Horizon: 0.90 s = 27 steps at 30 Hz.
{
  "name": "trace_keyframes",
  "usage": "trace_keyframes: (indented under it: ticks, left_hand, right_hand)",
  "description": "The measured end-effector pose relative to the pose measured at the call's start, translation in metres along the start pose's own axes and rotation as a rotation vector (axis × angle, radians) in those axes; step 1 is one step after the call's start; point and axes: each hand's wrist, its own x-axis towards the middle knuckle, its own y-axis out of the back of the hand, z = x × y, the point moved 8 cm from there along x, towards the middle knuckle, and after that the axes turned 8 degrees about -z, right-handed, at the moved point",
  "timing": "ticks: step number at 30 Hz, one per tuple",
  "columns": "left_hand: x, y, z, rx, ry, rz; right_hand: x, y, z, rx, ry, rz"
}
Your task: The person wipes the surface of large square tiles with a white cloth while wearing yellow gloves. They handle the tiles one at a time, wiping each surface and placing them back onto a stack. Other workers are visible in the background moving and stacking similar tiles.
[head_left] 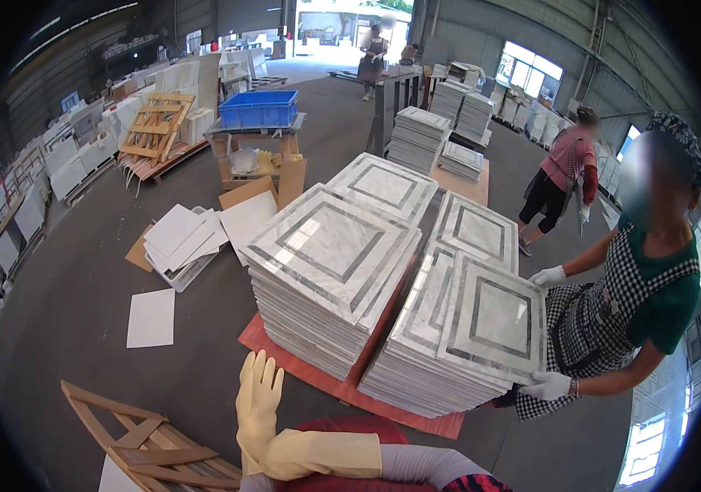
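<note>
My left hand, in a pale yellow rubber glove, is raised with its fingers stretched out and holds nothing. Across its wrist comes my right forearm, in a matching long glove and grey sleeve; my right hand meets the left wrist there, its fingers not distinguishable. Beyond my hands stands a tall stack of marble-look panels with grey inlaid frames. To its right, a co-worker's white-gloved hands hold the edge of the top panel on a second stack.
Both stacks rest on a red pallet. A wooden frame lies at lower left. White sheets and one loose square lie on the floor. A blue crate stands behind. Further panel stacks and two people are farther off.
</note>
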Motion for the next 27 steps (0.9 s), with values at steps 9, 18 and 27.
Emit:
trace_keyframes:
  ticks: [9, 18, 27]
  left_hand:
    - [0.011, 0.08, -0.026, 0.029, 0.143, 0.234]
    - [0.034, 0.125, 0.01, -0.525, 0.044, 0.4]
    - [0.012, 0.06, -0.021, -0.126, 0.294, 0.237]
  right_hand:
    - [0.002, -0.001, -0.037, 0.718, 0.952, -0.66]
    - [0.085, 0.06, 0.147, 1.372, 0.983, -1.046]
    - [0.087, -0.067, 0.306, 2.342, -0.124, -0.545]
